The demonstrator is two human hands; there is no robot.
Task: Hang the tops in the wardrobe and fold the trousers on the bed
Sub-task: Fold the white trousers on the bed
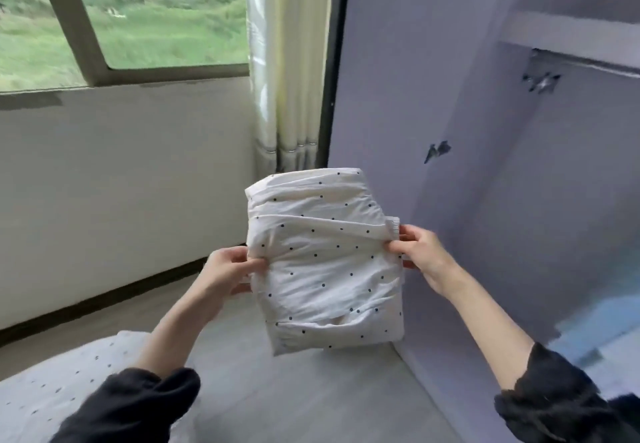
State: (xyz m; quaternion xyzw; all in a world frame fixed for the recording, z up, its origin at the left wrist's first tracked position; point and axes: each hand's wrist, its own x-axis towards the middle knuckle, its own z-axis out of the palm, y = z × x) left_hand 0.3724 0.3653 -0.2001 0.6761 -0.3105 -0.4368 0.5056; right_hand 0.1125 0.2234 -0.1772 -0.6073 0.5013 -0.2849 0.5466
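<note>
Left hand: my left hand (231, 271) grips the left edge of the folded garment, thumb on the near face, fingers curled behind the cloth.
Right hand: my right hand (417, 252) pinches the right edge, thumb and fingertips closed on a ribbed hem that sticks out at that side.
Garment: I see a white folded garment (329, 262) with small dark dots, held up in the air between both hands, roughly upright, several layers stacked in a thick bundle. I cannot tell whether it is a top or trousers.
Position: the bundle hangs above the grey floor (311, 401), just in front of the lilac wardrobe door (398, 78), not touching either as far as I can see.
Wardrobe: the open wardrobe interior (571, 200) lies to the right of the door, with a shelf (571, 37) across the top; the lower part is blurred with blue patches.
Bed: a white dotted cloth (69, 380) lies at lower left, partly behind my left arm; what it lies on I cannot make out.
Sleeves: dark sleeves (554, 404) are pushed up both forearms.
Background: a window (138, 19) with green hillside outside, a pale curtain (287, 61) beside the wardrobe door.
</note>
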